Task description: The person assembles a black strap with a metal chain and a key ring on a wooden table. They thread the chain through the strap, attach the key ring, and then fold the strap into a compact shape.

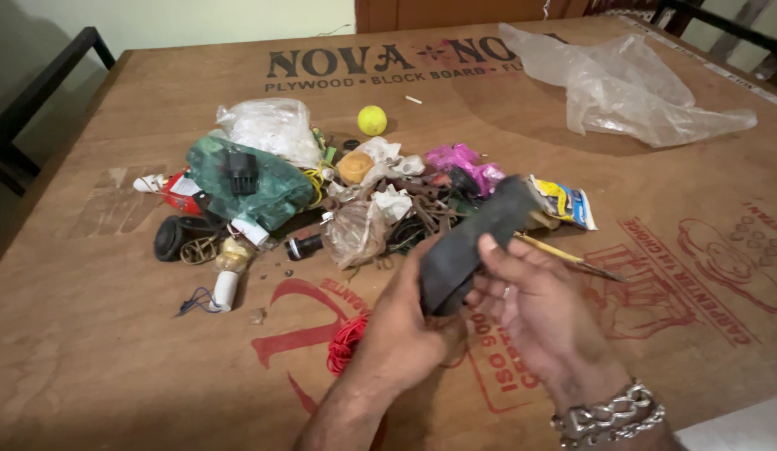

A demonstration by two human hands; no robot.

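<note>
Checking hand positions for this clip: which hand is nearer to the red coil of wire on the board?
Left. The left hand is right beside the red coil of wire, its wrist just above it. The right hand, on the black strip, is farther right.

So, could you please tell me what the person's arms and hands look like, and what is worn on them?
Both forearms are bare, with no sleeves in view. The right hand has a chunky silver chain-link bracelet around its wrist and what looks like a ring on one of its fingers. The left hand shows no jewellery, glove or watch.
</note>
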